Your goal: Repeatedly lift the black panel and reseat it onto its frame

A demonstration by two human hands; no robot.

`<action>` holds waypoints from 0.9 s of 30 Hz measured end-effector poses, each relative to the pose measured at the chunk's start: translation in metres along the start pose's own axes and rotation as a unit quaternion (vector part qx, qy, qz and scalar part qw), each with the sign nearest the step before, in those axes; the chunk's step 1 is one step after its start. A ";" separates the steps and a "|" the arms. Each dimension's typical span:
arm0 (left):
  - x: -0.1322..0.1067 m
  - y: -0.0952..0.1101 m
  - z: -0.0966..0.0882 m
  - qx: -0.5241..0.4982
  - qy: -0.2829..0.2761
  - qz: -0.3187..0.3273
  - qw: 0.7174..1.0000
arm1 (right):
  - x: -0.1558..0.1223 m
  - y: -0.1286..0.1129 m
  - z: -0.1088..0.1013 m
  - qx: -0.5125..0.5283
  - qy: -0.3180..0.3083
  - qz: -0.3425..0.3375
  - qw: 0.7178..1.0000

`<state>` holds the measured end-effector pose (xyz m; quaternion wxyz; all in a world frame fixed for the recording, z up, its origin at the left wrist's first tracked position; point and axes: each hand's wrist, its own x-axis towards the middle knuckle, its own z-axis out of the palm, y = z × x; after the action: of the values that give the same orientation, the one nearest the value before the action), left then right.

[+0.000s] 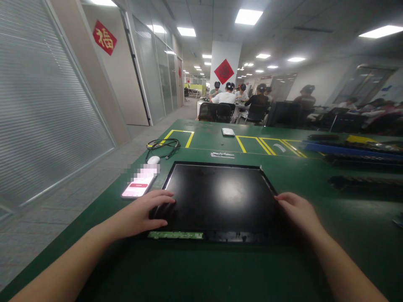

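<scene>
A black flat screen panel lies face up on the green table, with a green circuit strip along its near edge. My left hand grips the panel's near left corner, fingers curled over its edge. My right hand rests on the panel's right edge, fingers closed around it.
A phone with a lit screen lies left of the panel, a white mouse and a black cable beyond it. Yellow taped boxes, a small white device and dark trays lie further back. People sit at desks behind.
</scene>
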<state>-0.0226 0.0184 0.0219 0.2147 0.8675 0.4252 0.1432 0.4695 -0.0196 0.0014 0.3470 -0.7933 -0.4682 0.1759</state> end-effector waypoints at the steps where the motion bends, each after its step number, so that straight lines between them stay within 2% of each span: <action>1: -0.001 0.000 -0.001 -0.001 -0.007 -0.003 1.000 | 0.000 -0.001 0.000 -0.003 0.000 0.000 1.000; 8: -0.002 0.001 -0.005 -0.007 -0.035 -0.023 0.999 | 0.000 0.000 0.000 -0.012 -0.004 0.005 1.000; 19: -0.001 0.006 -0.004 0.007 -0.029 0.033 0.999 | 0.002 0.005 0.001 -0.006 -0.003 -0.011 1.000; 27: -0.001 0.004 -0.002 0.013 -0.015 0.048 0.999 | 0.002 0.004 0.001 -0.009 0.001 -0.013 1.000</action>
<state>-0.0210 0.0161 0.0260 0.2027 0.8915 0.3820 0.1351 0.4730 -0.0187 -0.0020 0.3425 -0.7904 -0.4800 0.1659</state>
